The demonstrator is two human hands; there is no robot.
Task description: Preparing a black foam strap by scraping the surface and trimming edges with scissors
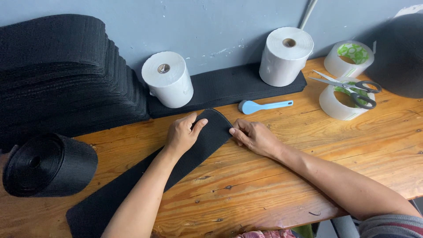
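a long black foam strip [176, 169] lies slantwise on the wooden table [308, 145], its rounded end near a blue scraper [260, 106]. the left hand [182, 133] rests flat on that end, fingers spread loosely and gripping nothing, while the right hand [253, 136] curls its fingertips [233, 130] against the strip's right edge, pinching or just pressing, i cannot tell.

I count two white paper rolls [168, 79] [286, 56] standing by the wall, and two rolls of clear tape [349, 57] [342, 101] at the far right. There is one pair of scissors [348, 87] and one blue scraper [264, 106]. One roll of black webbing [47, 165] sits at my left, and one black strip [194, 150] lies under my two hands [182, 133] [254, 136]. One tall stack of black pieces [61, 75] fills the corner; I cannot count its layers.
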